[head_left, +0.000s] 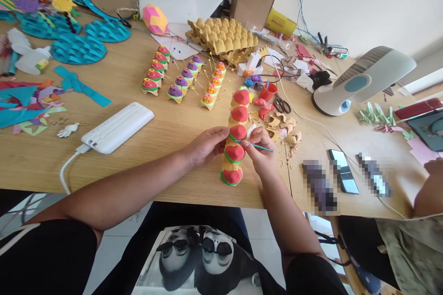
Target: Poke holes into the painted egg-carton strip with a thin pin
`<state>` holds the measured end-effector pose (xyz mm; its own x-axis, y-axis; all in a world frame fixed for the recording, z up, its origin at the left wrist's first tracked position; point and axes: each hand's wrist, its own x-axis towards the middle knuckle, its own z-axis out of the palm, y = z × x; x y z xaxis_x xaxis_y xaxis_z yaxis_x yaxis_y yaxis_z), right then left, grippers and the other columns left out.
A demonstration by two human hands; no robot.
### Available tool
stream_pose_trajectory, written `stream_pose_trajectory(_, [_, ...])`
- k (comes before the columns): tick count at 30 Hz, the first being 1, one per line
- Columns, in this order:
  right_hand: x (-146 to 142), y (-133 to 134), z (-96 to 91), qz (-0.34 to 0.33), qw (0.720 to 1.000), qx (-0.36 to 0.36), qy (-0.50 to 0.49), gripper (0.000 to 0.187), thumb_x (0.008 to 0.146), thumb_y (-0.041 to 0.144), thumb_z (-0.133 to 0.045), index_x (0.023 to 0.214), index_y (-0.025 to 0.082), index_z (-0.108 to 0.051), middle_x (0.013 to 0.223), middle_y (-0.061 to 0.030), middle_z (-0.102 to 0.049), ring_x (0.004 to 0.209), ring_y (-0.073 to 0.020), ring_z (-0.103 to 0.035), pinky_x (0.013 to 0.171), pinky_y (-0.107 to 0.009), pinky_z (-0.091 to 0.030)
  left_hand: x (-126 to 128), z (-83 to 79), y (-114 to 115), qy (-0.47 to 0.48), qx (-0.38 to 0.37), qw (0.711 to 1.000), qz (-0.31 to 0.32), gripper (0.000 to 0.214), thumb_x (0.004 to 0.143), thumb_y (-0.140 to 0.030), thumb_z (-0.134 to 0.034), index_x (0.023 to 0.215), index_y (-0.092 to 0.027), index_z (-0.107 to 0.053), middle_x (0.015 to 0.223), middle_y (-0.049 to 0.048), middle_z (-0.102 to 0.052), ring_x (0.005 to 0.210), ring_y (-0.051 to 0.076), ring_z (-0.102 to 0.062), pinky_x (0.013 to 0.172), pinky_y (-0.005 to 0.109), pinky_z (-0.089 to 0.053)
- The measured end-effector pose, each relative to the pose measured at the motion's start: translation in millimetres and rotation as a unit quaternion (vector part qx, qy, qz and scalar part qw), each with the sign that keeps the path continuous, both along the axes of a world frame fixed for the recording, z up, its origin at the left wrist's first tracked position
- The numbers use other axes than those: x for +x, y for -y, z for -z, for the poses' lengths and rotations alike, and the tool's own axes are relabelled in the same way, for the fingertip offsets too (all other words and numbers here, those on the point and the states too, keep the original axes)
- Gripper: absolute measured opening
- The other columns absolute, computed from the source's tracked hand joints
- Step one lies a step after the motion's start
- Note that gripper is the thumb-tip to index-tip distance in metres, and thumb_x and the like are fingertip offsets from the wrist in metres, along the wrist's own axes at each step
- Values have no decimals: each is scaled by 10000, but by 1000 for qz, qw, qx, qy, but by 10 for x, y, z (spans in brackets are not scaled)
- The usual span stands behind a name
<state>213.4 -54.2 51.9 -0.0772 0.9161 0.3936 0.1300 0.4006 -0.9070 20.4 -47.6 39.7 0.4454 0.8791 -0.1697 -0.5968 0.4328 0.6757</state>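
A strip of egg-carton cups [236, 137] with red painted tops and green rims lies on the wooden table [145, 147], running away from me. My left hand [206, 145] grips the strip's left side at its middle, fingers closed on it. My right hand [260, 150] pinches a thin blue brush [258, 146] whose tip touches a red cup. A red paint cup [268, 91] and scissors [282, 104] sit just beyond the strip.
Three rows of small painted carton pieces [183, 78] stand farther back, with an egg tray [223, 38] behind. A white power bank [116, 127] lies left. A desk fan [363, 80], phones [342, 171] and another person's arm [429, 189] are right. Coloured paper scraps [31, 101] cover the left.
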Motion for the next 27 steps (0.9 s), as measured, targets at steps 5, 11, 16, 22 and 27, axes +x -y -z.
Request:
stream_pose_trajectory(5, [9, 33, -63, 16, 999, 20, 29, 324, 853, 455, -823, 684, 243, -646, 837, -6, -533, 819, -177, -525, 784, -367, -454, 5, -50, 14, -4, 5, 1000, -12, 280, 811, -397, -879, 810, -152, -743, 821, 38, -742, 714, 122, -674, 647, 209, -552])
stream_pose_trajectory(11, [76, 19, -53, 0, 1000, 14, -10, 338, 842, 489, -825, 685, 247, -649, 856, -13, -545, 816, -185, -532, 784, -380, -471, -4, -31, 18, -19, 10, 1000, -20, 280, 844, -403, -846, 797, -152, -731, 782, 34, -711, 677, 120, -642, 620, 216, -532])
stream_pose_trajectory(16, [126, 6, -74, -26, 999, 36, 25, 278, 843, 447, -828, 700, 257, -684, 852, -18, -557, 826, -195, -540, 801, -397, -482, -18, -4, 5, -20, 28, 999, -8, 281, 871, -437, -816, 828, -169, -742, 786, 24, -699, 682, 121, -633, 627, 222, -517])
stream_pose_trajectory(22, [128, 7, -83, -29, 997, 49, 42, 229, 845, 398, -835, 713, 267, -701, 871, -17, -562, 826, -192, -548, 793, -392, -483, -23, -29, 18, -12, 39, 999, -4, 301, 845, -447, -841, 792, -173, -729, 752, 7, -675, 662, 106, -607, 608, 209, -492])
stream_pose_trajectory(27, [128, 5, -85, -36, 996, 69, 45, 220, 848, 368, -834, 713, 266, -694, 862, -12, -554, 806, -184, -540, 762, -380, -475, -20, -25, 20, -8, 39, 999, 0, 306, 856, -450, -830, 801, -169, -725, 774, 19, -688, 684, 119, -632, 629, 222, -502])
